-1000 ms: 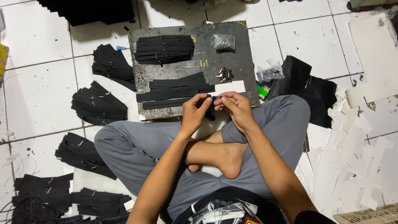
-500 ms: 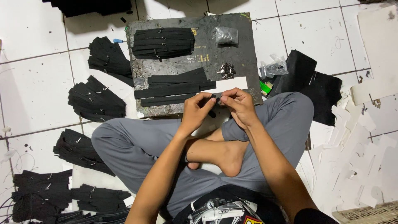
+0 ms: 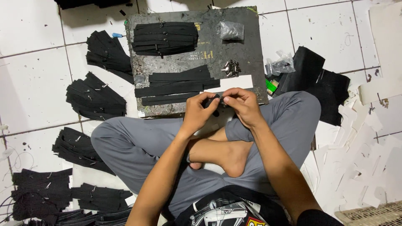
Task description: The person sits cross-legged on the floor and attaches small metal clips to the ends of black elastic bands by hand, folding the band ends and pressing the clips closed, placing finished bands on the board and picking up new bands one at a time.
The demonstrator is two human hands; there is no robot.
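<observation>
- Left hand [image 3: 197, 113] and right hand [image 3: 243, 104] are pinching one small black strap [image 3: 217, 101], fingertips nearly meeting.
- Board [image 3: 251, 50] edge is lying just beyond the fingers; bare tile [image 3: 33, 88] is lying well left.

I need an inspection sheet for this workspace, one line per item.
Surface: dark worn board on white tiled floor.
Job's things: small black strip pinched between left hand and right hand; loose strips and a stack on the board.
Clutter: metal bits, clear bags, white offcuts, strip bundles on the floor.
Fingers: both hands closed on the strip.
Cables: thin wire at far left.
Surroundings: black fabric, woven basket.
</observation>
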